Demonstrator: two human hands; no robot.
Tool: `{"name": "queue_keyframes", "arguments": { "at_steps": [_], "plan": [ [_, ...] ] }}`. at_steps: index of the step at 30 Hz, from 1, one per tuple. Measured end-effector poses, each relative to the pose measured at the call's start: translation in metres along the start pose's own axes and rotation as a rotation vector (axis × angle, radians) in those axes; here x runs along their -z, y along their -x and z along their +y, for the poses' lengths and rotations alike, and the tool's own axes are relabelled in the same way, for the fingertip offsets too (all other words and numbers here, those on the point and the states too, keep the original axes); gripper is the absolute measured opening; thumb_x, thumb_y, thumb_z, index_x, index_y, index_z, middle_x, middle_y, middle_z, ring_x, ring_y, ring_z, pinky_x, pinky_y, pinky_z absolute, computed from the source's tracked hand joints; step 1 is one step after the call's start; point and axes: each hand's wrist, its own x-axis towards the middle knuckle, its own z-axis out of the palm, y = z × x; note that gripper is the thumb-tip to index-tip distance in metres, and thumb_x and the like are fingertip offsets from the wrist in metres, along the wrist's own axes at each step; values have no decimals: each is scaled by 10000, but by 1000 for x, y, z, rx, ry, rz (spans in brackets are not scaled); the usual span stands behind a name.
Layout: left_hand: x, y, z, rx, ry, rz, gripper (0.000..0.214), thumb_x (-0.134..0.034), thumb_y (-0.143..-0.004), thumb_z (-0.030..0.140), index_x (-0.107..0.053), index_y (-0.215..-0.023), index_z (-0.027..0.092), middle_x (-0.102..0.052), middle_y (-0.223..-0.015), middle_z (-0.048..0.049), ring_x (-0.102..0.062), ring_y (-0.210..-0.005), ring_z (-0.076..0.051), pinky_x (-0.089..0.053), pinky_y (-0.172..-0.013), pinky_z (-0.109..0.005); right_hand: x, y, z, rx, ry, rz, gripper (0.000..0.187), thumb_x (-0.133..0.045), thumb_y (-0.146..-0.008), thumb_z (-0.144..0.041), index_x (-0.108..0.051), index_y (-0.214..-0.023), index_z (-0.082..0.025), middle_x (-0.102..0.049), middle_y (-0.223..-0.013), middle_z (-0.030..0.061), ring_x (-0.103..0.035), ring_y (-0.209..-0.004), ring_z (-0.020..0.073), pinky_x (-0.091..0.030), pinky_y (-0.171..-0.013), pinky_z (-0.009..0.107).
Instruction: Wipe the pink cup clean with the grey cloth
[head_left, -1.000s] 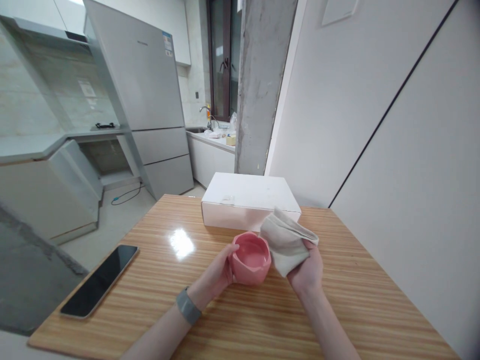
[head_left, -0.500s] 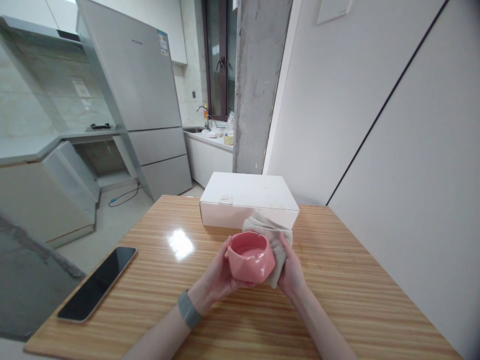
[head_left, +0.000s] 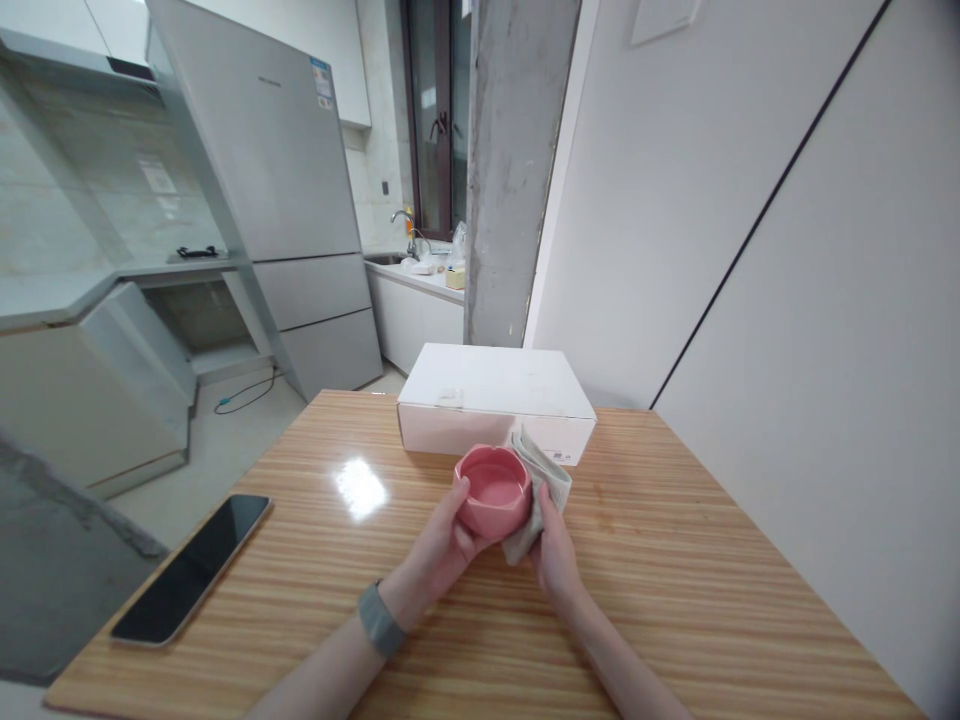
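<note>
A glossy pink faceted ashtray (head_left: 493,492), shaped like a small bowl with a notched rim, is held above the table and tilted toward me. My left hand (head_left: 442,545) is closed round its left side and underside, thumb on the rim. In my right hand (head_left: 553,550) is a folded light grey cloth (head_left: 541,487), gripped between thumb and fingers. The cloth lies against the ashtray's right side. Some fingers of both hands are hidden behind the cloth and the ashtray.
Behind the hands a closed white cardboard box (head_left: 495,385) sits on the wooden table (head_left: 697,560). At the table's left edge lies a black-screened phone (head_left: 196,568). Farther back stand a silver refrigerator (head_left: 262,150) and a sink counter (head_left: 416,300).
My right hand and the cloth have moved left, closer against the ashtray's side. The ashtray has turned and tipped so more of its inside shows.
</note>
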Motion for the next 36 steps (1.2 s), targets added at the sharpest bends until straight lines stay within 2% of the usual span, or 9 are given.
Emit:
{"name": "queue_keyframes", "arguments": {
  "at_steps": [4,8,11,16,19,22,28,32,36],
  "plan": [
    [2,3,0,-36,-123,48,664,-745,-800,393,-465,-1390,268,-576,-1358,-108,-571,-1201,-266,-548,-895,-353,-2,0,-7,-39,-24,3,434,-643,-815,-568,-719,-1078,-231,-730,-1174,16,-558,-1269,219,-350,-1145,367],
    [8,5,2,36,-315,32,694,-806,-717,434,-532,-1309,197,-614,-1277,-156,-662,-994,-269,-587,-678,-295,-7,1,-20,-68,-58,-60,411,-631,-816,-565,-740,-1020,-224,-758,-1097,31,-587,-1234,254,-404,-1107,403],
    [11,5,4,53,-369,32,643,-780,-735,474,-565,-1257,165,-642,-1224,-166,-684,-872,-242,-580,-590,-268,-5,-1,-27,-58,-24,-52,409,-662,-787,-549,-750,-988,-204,-774,-1034,43,-615,-1194,283,-411,-1095,431],
    [15,5,12,199,-267,-31,518,-633,-861,501,-613,-1223,131,-700,-1101,-172,-699,-784,-217,-601,-616,-300,0,-5,-29,-83,2,-30,361,-696,-763,-515,-759,-925,-198,-788,-957,38,-652,-1138,286,-416,-1086,413],
    [14,3,20,309,-161,-68,562,-502,-916,552,-611,-1228,97,-712,-1051,-190,-712,-780,-243,-608,-625,-344,0,-5,-29,-90,-7,-30,339,-712,-743,-510,-756,-906,-217,-792,-934,26,-671,-1104,282,-445,-1056,400],
    [12,1,24,390,-109,-49,571,-425,-943,549,-602,-1241,95,-727,-989,-177,-708,-730,-246,-605,-571,-377,-4,-2,-31,-122,-55,-42,319,-732,-721,-505,-754,-890,-235,-794,-918,18,-681,-1083,286,-481,-1011,392],
    [11,2,18,361,-116,8,444,-535,-903,500,-663,-1141,148,-736,-867,-91,-656,-601,-178,-535,-428,-254,-12,4,-37,-223,-121,-19,313,-758,-677,-473,-753,-878,-232,-797,-868,24,-709,-1012,298,-516,-954,395],
    [14,1,8,314,-141,65,432,-580,-880,486,-668,-1120,138,-732,-842,-84,-662,-609,-179,-557,-470,-269,-8,-1,-36,-171,-57,8,324,-736,-693,-500,-748,-877,-233,-794,-844,24,-715,-986,287,-519,-937,389],
    [16,0,-1,281,-168,120,428,-604,-868,472,-666,-1111,125,-713,-724,-57,-633,-536,-163,-569,-496,-294,-1,-7,-30,-114,30,13,335,-722,-704,-534,-745,-831,-226,-787,-825,34,-706,-990,283,-512,-935,383]
  ]
}}
